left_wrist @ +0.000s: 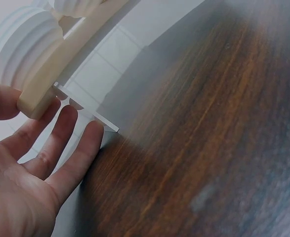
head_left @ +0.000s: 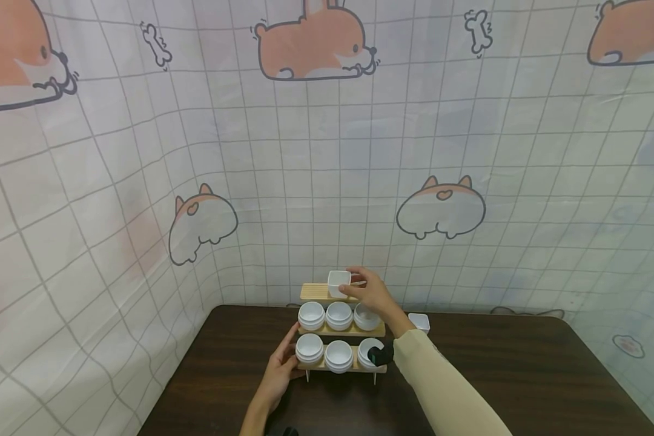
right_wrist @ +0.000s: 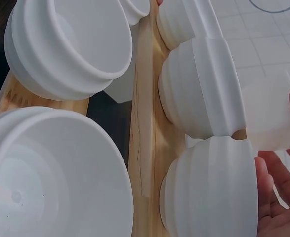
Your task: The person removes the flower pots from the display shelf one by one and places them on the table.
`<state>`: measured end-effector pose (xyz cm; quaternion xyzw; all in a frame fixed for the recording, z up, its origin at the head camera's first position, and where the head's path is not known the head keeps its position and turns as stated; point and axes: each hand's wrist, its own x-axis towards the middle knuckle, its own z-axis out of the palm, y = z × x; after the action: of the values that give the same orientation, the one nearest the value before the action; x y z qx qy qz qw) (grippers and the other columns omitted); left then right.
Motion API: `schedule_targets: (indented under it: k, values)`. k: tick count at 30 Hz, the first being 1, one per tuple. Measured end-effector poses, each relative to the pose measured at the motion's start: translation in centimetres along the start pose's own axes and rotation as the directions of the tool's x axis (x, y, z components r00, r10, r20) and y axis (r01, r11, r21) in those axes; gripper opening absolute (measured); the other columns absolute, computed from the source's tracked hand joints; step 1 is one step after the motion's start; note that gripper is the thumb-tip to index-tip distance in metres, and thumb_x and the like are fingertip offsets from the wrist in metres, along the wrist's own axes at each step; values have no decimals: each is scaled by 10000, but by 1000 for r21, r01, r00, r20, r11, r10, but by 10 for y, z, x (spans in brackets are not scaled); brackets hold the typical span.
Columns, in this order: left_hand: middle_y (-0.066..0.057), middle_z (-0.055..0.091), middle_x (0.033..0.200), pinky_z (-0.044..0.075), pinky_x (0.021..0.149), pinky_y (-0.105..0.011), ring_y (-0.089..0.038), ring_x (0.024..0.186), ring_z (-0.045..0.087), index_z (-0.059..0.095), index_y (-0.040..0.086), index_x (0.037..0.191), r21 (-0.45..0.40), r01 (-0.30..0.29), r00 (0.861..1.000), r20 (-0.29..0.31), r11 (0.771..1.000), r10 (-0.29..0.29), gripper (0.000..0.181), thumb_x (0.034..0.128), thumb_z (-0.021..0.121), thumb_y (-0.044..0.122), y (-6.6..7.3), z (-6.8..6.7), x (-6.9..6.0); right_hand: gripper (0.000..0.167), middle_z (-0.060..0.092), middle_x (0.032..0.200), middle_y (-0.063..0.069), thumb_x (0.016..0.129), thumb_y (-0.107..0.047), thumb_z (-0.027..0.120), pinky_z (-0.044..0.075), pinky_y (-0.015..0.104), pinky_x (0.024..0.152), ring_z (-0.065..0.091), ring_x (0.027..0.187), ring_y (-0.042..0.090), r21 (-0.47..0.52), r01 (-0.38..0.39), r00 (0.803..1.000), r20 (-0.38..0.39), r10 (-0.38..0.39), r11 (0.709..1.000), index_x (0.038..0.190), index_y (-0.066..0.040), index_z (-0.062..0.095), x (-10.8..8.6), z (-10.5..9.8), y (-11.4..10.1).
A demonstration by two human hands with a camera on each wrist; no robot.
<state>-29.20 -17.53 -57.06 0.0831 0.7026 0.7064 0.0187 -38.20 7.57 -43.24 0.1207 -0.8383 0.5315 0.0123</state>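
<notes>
A tiered wooden stand [head_left: 342,331] with clear supports bears white round bowls, three on the middle tier and three on the front one. My right hand [head_left: 373,295] holds a small square white cup [head_left: 338,283] at the top tier, thumb and fingers at its right side. In the right wrist view, this cup [right_wrist: 273,113] is partly hidden behind the bowls [right_wrist: 204,89]. My left hand [head_left: 278,367] steadies the stand's left end. In the left wrist view, thumb and forefinger take the end of the wooden board [left_wrist: 38,94]; the other fingers lie by a clear support [left_wrist: 88,107].
Another square white dish [head_left: 418,322] stands on the dark wood table [head_left: 501,375], right of the stand and partly behind my right forearm. Behind the table hangs a gridded cloth [head_left: 316,230] with cartoon dogs. A dark cable [head_left: 525,312] lies along the back edge.
</notes>
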Motion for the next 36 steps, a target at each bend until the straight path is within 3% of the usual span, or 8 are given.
schedule_targets:
  k: [11, 21, 26, 36]
  values:
    - [-195, 542, 1350, 589, 899, -459, -178, 1090, 621, 296, 328, 1621, -13, -4, 1000, 15, 1000, 4, 671, 1041, 538, 92, -1, 0, 0, 601, 607, 1382, 227, 946, -240, 743, 574, 446, 931, 641, 1181, 366, 19, 14, 1000, -6, -14, 1000, 1484, -90, 520, -2, -3, 2]
    - [-226, 519, 1370, 589, 910, -471, -181, 1096, 617, 287, 311, 1626, -19, -15, 1000, 20, 1000, 16, 669, 1044, 533, 90, -2, -1, 0, 589, 601, 1403, 198, 948, -247, 739, 562, 486, 971, 633, 1223, 372, -3, 8, 999, -38, -8, 1000, 1487, -141, 524, -6, -7, 2]
    - [-233, 514, 1375, 589, 909, -474, -182, 1096, 613, 291, 314, 1624, -17, -15, 1000, 21, 1000, 15, 670, 1042, 535, 89, -1, 0, 0, 603, 589, 1414, 216, 956, -249, 731, 589, 457, 922, 631, 1225, 399, -4, 19, 999, -46, -19, 1000, 1501, -124, 506, -9, -10, 3]
    - [-216, 524, 1363, 591, 897, -468, -177, 1086, 617, 291, 316, 1624, -11, -10, 1000, 16, 1000, 10, 674, 1040, 530, 80, -1, -1, 0, 641, 527, 1461, 222, 964, -214, 720, 611, 390, 885, 624, 1219, 388, 80, 15, 999, -31, -12, 997, 1540, -129, 453, -16, -19, 3]
